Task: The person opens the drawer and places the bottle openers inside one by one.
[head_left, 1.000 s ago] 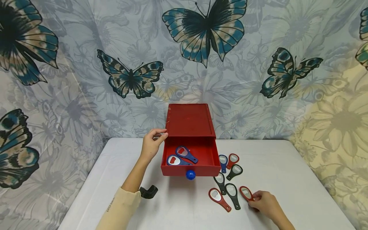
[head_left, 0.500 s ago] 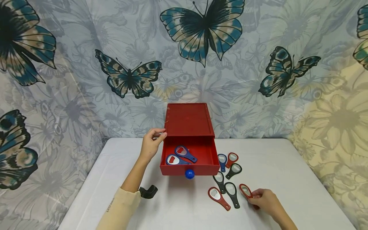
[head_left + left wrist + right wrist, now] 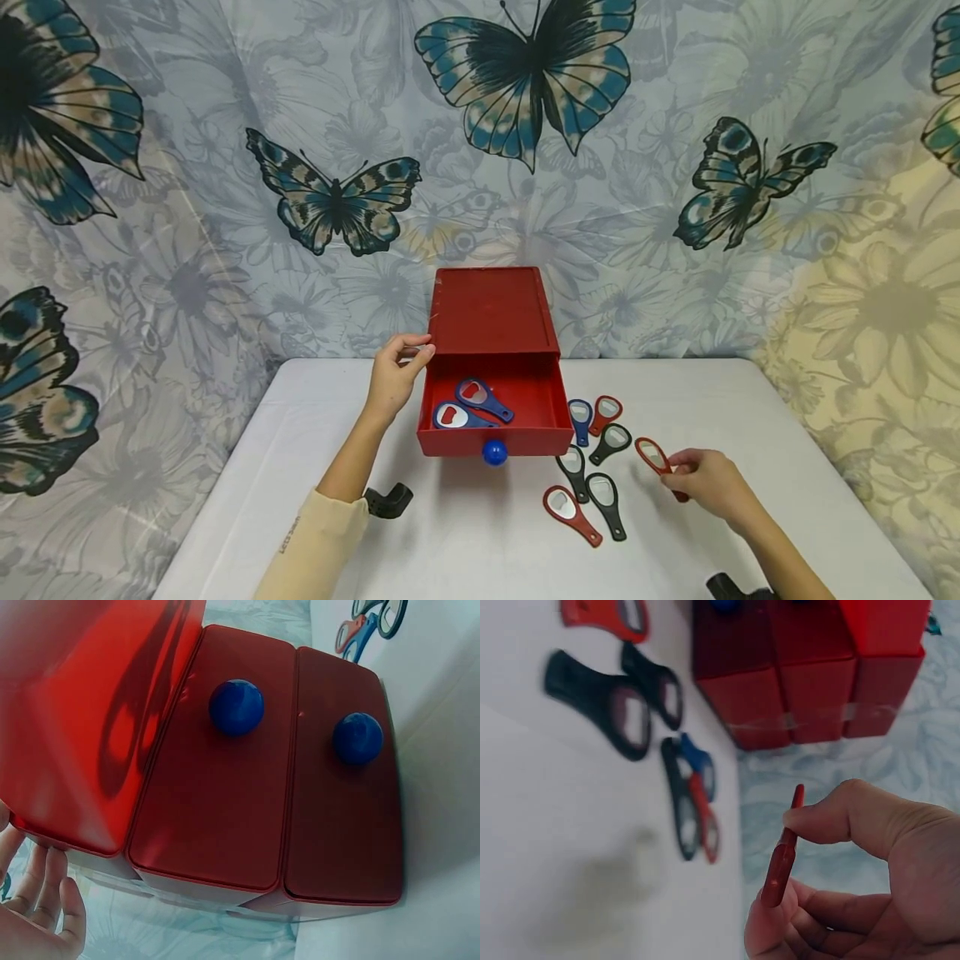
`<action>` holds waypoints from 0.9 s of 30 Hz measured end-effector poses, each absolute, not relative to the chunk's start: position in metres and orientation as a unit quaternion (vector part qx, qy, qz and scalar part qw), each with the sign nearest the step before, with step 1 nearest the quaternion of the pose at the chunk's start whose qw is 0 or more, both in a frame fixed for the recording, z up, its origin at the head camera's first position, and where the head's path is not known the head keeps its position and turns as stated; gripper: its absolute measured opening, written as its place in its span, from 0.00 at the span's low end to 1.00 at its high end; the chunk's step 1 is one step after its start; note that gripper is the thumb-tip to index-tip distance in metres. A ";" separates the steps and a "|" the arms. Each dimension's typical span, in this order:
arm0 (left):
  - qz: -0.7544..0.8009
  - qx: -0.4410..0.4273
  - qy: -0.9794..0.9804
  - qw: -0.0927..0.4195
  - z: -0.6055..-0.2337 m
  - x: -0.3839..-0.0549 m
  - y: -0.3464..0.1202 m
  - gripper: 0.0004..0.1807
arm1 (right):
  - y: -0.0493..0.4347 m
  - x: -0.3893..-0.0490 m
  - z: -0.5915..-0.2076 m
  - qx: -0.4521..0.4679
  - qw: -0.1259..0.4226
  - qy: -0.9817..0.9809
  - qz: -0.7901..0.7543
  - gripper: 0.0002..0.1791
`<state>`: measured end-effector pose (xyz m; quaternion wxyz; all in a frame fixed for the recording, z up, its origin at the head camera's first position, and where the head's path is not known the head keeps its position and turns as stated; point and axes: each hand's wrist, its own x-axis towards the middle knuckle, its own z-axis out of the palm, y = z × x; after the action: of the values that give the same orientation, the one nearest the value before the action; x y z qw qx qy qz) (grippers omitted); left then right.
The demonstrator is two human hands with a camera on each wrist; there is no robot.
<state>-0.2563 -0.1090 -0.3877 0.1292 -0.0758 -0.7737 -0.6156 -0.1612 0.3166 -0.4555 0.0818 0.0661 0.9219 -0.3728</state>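
Observation:
A red drawer unit [image 3: 491, 310] with round blue knobs stands on the table, its top drawer [image 3: 536, 392] pulled out. In that drawer lie two blue bottle openers [image 3: 483, 400]. My left hand [image 3: 392, 379] touches the unit's left side near the top; in the left wrist view its fingers [image 3: 49, 889] lie loosely along the side. My right hand [image 3: 708, 479] pinches a red bottle opener [image 3: 652, 457] between thumb and fingers, raised off the table. The right wrist view shows this opener [image 3: 781, 866] edge-on.
Right of the drawer, several bottle openers lie loose on the white table [image 3: 465, 542]: a blue one [image 3: 581, 423], dark ones [image 3: 604, 500] and red ones [image 3: 572, 518]. A black camera mount [image 3: 388, 502] sits at my left wrist. Butterfly-printed cloth [image 3: 337, 300] hangs behind.
My right hand has lifted the red bottle opener off the table and moved it away and slightly right. My left hand stays at the drawer unit.

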 end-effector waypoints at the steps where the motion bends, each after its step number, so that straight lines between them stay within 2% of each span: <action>1: -0.619 -0.076 -0.771 0.128 -0.392 -0.260 -0.110 0.15 | 0.318 -0.164 -0.450 0.059 0.079 0.925 -0.368 0.17; 7: -0.631 -0.076 -0.761 0.135 -0.410 -0.273 -0.112 0.14 | 0.315 -0.180 -0.423 0.025 0.054 0.935 -0.350 0.19; 13: -0.632 -0.089 -0.755 0.151 -0.413 -0.274 -0.114 0.13 | 0.305 -0.196 -0.400 -0.002 0.025 0.937 -0.350 0.21; 27: -0.630 -0.088 -0.757 0.149 -0.413 -0.273 -0.113 0.13 | 0.284 -0.228 -0.346 -0.032 -0.018 0.943 -0.331 0.24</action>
<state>-0.2733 -0.1133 -0.4128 0.1491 -0.0884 -0.7572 -0.6298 -0.2281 0.2843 -0.3458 -0.0183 -0.0319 0.9429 -0.3312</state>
